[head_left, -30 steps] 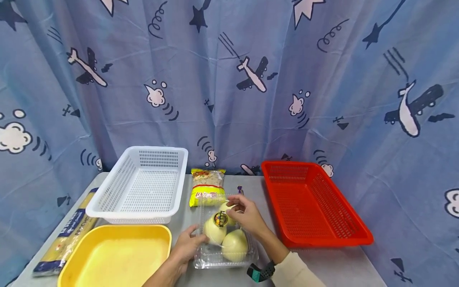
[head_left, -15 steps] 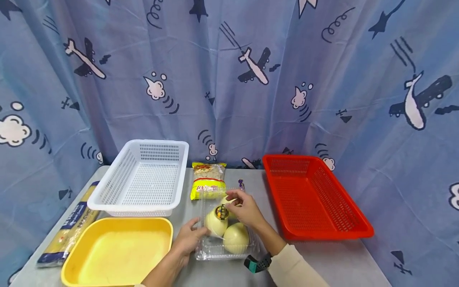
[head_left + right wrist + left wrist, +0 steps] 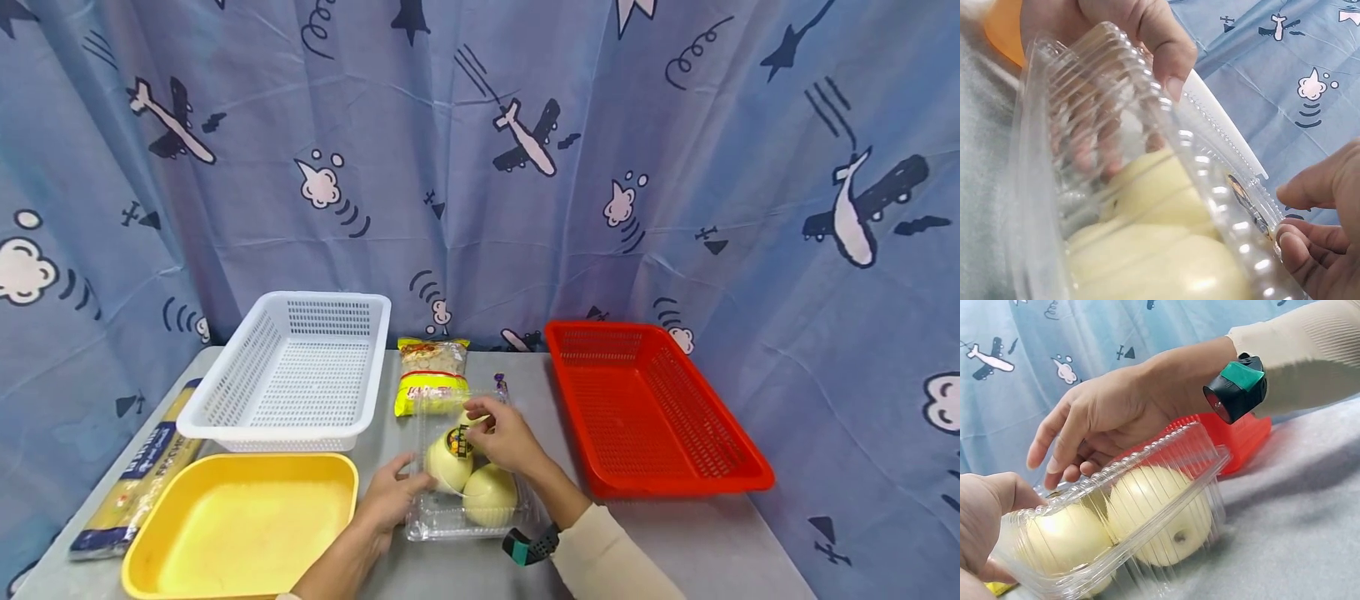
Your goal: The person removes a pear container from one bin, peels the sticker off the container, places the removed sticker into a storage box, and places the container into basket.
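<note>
A clear plastic clamshell box (image 3: 442,529) with pale yellow, pear-like fruits (image 3: 491,496) inside lies at the front middle of the table. A round dark sticker (image 3: 460,440) with a strip is on its lid. My left hand (image 3: 386,497) grips the box's left side, thumb over the top edge and fingers spread along the wall in the right wrist view. Above the lid my right hand (image 3: 510,435) has its fingers loosely bent. In the right wrist view its thumb and index finger (image 3: 1294,250) stand apart, fingertips right at the sticker's edge.
A yellow tub (image 3: 240,467) and white basket (image 3: 378,358) stand left, with a long pasta pack (image 3: 153,467) beside them. A red basket (image 3: 720,483) stands right. Behind the box lie a yellow bag (image 3: 432,375) and a small purple-wrapped item (image 3: 500,382).
The head view has tilted slightly, so the scene sits higher. My hands stay at the box, the left still gripping its side and the right over the sticker.
</note>
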`<state>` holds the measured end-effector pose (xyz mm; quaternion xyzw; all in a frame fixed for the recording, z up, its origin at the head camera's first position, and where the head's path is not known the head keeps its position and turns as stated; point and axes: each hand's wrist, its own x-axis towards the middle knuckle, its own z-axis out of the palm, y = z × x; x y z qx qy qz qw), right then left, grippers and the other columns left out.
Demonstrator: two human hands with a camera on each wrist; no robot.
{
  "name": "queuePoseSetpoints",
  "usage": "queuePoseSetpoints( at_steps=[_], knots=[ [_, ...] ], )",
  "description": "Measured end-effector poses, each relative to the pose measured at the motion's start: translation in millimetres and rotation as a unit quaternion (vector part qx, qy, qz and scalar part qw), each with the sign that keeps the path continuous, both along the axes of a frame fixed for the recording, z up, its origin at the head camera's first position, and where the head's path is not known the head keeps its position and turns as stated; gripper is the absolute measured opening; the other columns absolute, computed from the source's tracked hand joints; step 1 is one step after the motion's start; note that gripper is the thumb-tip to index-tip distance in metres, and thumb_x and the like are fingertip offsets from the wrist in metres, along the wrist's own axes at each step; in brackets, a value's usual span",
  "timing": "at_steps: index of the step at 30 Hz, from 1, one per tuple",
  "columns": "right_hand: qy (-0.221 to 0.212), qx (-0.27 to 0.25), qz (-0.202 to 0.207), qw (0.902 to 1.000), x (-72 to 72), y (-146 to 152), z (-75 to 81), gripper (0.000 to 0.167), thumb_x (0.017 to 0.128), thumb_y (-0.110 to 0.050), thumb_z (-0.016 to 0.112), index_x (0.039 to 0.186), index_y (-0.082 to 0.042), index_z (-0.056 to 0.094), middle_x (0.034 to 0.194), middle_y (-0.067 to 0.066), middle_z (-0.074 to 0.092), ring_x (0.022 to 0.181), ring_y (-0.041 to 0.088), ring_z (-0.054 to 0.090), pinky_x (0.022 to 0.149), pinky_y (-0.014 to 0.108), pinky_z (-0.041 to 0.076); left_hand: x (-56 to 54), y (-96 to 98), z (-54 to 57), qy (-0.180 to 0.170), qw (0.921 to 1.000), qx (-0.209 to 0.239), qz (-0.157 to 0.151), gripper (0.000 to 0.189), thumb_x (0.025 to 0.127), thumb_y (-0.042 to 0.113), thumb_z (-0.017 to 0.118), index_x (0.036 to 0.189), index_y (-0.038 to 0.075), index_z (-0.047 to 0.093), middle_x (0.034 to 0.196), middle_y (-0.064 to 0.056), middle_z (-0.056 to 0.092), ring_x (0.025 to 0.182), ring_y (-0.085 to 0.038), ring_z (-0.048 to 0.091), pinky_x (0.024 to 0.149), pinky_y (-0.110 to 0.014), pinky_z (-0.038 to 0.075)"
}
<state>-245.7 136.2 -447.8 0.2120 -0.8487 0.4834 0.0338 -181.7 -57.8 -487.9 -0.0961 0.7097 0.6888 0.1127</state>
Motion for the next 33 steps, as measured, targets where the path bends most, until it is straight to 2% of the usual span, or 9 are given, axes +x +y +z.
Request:
queuePoseSetpoints(
  at_steps=[7, 13, 23, 33],
  knots=[
    [-0.006, 0.027, 0.002, 0.9996, -0.5, -0.8, 3.1, 0.032, 0.082, 0.005, 0.064, 0.114, 0.002, 0.063, 0.102, 0.019, 0.066, 0.077, 0.018, 0.057, 0.068, 0.031, 0.049, -0.5, -0.4, 1.1, 0.002, 1.0, 0.01, 0.0, 0.077, 0.076, 0.014, 0.07, 0.143, -0.007, 0.036, 0.114, -0.021, 0.052, 0.086, -0.025, 0.052, 0.066, -0.032, 0.047],
    [0.001, 0.04, -0.004, 0.9992, -2.6, -1.7, -0.3, 0.029, 0.081, 0.008, 0.064, 0.111, 0.004, 0.063, 0.098, 0.018, 0.067, 0.075, 0.02, 0.06, 0.067, 0.033, 0.05, -0.1, 0.5, 0.0, 0.003, 0.9999, 0.015, 0.003, 0.077, 0.076, 0.013, 0.07, 0.142, -0.008, 0.037, 0.111, -0.02, 0.053, 0.082, -0.023, 0.052, 0.063, -0.03, 0.046],
    [-0.012, 0.063, -0.007, 0.9979, -2.2, -2.8, 3.9, 0.028, 0.083, 0.006, 0.063, 0.111, 0.005, 0.064, 0.09, 0.011, 0.065, 0.077, 0.022, 0.063, 0.071, 0.035, 0.053, -0.4, 0.6, 0.2, 0.002, 0.9999, 0.016, 0.001, 0.079, 0.075, 0.013, 0.071, 0.142, -0.008, 0.036, 0.111, -0.02, 0.054, 0.078, -0.022, 0.052, 0.061, -0.03, 0.046],
    [-0.041, 0.146, -0.029, 0.9881, -8.3, -12.5, 15.1, 0.029, 0.085, -0.006, 0.067, 0.113, 0.001, 0.067, 0.085, 0.002, 0.063, 0.079, 0.018, 0.059, 0.07, 0.034, 0.05, -0.2, -0.5, 0.0, 0.002, 0.9999, 0.015, 0.002, 0.079, 0.074, 0.012, 0.07, 0.143, -0.008, 0.036, 0.112, -0.02, 0.053, 0.078, -0.022, 0.052, 0.061, -0.031, 0.046]
  ],
)
